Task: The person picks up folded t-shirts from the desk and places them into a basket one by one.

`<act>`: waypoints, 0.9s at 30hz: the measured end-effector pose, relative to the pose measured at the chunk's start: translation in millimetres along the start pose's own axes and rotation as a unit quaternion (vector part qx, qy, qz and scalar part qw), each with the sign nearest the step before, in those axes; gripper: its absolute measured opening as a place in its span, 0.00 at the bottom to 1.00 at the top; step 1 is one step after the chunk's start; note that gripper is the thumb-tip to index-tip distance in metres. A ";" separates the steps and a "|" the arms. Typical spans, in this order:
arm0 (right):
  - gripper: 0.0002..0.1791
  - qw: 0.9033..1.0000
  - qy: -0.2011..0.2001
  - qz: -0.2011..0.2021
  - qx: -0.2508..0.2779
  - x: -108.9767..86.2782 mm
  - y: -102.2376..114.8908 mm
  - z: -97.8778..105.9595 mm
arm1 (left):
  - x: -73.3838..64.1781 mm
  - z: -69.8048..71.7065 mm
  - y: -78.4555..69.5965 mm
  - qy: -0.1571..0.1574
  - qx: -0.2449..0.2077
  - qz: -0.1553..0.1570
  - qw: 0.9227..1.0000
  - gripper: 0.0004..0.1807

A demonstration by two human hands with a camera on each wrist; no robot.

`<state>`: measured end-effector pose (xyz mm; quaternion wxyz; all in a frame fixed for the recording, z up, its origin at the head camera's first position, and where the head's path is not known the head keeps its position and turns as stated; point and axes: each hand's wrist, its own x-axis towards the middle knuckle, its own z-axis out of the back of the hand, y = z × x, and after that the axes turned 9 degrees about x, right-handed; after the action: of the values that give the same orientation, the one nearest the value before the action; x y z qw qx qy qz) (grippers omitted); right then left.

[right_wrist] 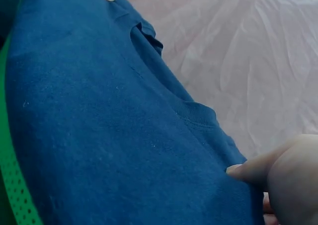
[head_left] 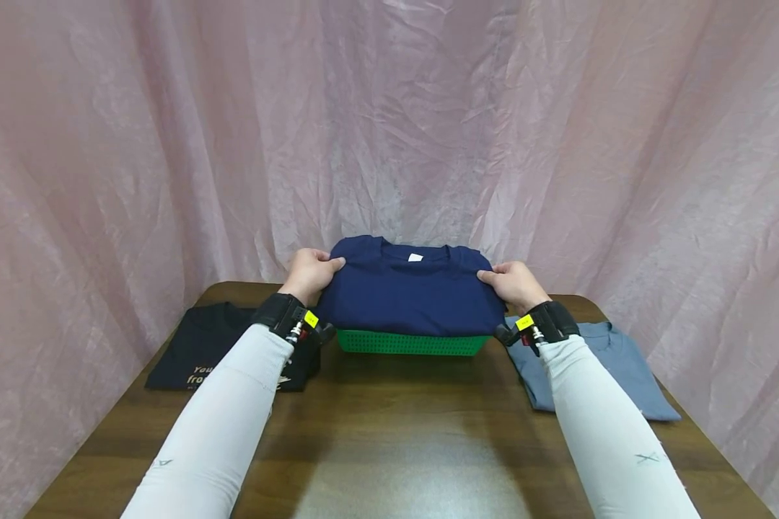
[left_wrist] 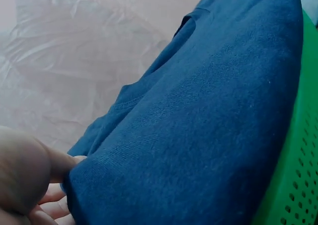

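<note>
A folded navy T-shirt (head_left: 409, 295) with a small white neck label spans between both hands, over the green perforated basket (head_left: 412, 344). At its left upper side, my left hand (head_left: 311, 272) pinches the edge, thumb on top and fingers underneath. On the opposite side my right hand (head_left: 516, 283) pinches the other edge in the same way. Both wrist views show the shirt (left_wrist: 189, 120) stretched across, its collar towards the curtain. Beside its front edge the basket wall (right_wrist: 15, 185) shows in the right wrist view. The basket's inside is hidden under the cloth.
To the left lies a folded black T-shirt (head_left: 214, 346) with printed lettering, partly behind the left arm. A folded grey-blue T-shirt (head_left: 623, 371) lies to the right, partly covered by the right arm. The wooden table (head_left: 402, 432) backs onto a pink curtain (head_left: 389, 130).
</note>
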<state>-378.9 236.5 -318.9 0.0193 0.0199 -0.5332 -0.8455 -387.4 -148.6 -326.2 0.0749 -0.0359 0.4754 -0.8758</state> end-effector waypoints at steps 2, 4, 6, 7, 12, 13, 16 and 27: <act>0.22 1.000 -0.003 -0.010 0.003 3.6 -1.7 0.1 | 4.6 -4.4 -1.1 -0.004 -0.023 0.007 1.000 0.26; 0.22 1.000 -0.005 -0.023 0.013 7.0 -3.0 -0.1 | 9.0 -7.8 -1.3 -0.009 -0.041 0.013 0.999 0.27; 0.22 0.999 -0.008 -0.033 0.031 10.0 -4.1 -1.0 | 12.9 -9.9 -0.7 -0.005 -0.054 0.017 0.998 0.26; 0.22 0.998 -0.008 -0.038 0.042 11.3 -4.7 -1.5 | 14.3 -10.4 -0.2 -0.002 -0.058 0.019 0.998 0.25; 0.14 0.992 -0.009 -0.049 0.112 17.9 -8.0 -2.8 | 16.7 -10.2 2.1 0.013 -0.070 0.025 0.997 0.23; 0.13 0.991 -0.009 -0.050 0.124 18.8 -8.6 -3.0 | 17.0 -10.2 2.5 0.014 -0.074 0.026 0.997 0.23; 0.15 0.987 -0.016 -0.049 0.149 20.6 -9.8 -3.7 | 19.8 -11.9 4.2 0.015 -0.092 0.030 0.995 0.23; 0.33 0.984 -0.018 -0.058 0.168 20.6 -17.7 -14.5 | 20.0 -27.2 4.2 -0.002 -0.073 0.015 0.997 0.23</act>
<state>-398.9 229.9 -341.4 -0.0424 0.0386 -0.6657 -0.7440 -410.3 -131.7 -344.6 0.0861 -0.0361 0.5381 -0.8377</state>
